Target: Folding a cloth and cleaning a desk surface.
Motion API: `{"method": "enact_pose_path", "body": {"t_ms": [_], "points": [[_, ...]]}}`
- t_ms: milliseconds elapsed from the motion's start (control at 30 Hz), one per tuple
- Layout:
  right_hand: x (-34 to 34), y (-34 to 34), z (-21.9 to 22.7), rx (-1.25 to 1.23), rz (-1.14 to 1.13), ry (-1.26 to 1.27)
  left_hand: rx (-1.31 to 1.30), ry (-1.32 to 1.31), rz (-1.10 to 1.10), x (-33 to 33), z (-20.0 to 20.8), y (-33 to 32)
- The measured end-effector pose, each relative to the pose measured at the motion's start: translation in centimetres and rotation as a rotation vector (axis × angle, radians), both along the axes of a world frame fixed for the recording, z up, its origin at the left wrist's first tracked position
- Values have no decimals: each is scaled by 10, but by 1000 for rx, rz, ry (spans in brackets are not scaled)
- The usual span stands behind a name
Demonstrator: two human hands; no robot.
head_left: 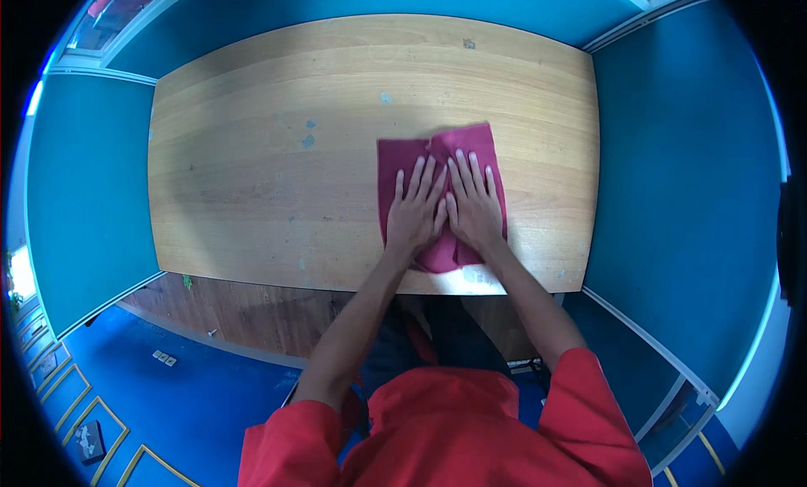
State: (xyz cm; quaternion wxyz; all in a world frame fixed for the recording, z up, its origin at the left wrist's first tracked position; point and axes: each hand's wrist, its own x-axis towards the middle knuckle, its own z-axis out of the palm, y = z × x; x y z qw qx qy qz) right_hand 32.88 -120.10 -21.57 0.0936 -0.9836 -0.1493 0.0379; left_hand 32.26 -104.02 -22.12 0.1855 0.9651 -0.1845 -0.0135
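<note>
A dark pink cloth (461, 140) lies on the wooden table (252, 150), right of its middle and close to the near edge. Both my hands press flat on it, side by side. My left hand (414, 209) has its fingers stretched out and rests on the cloth's left half. On the right half lies my right hand (476, 203), fingers also spread and pointing away from me. The thumbs are close together. A raised fold runs through the cloth between the hands, and its lower edge is rumpled near the table's front.
Blue partition panels (672, 159) stand around the table's left, far and right sides. Worn patches (308, 140) mark the tabletop. Below are a brown wood-look strip (244, 312) and a blue floor (218, 394), with a dark box (89, 442) at the lower left.
</note>
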Motion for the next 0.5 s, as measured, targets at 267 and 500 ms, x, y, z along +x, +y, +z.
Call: {"method": "enact_pose_path", "body": {"t_ms": [267, 500], "points": [[157, 23, -18, -92, 1, -177, 54, -186, -27, 161, -16, 25], [269, 26, -28, -136, 39, -327, -17, -270, -1, 267, -15, 27]]}}
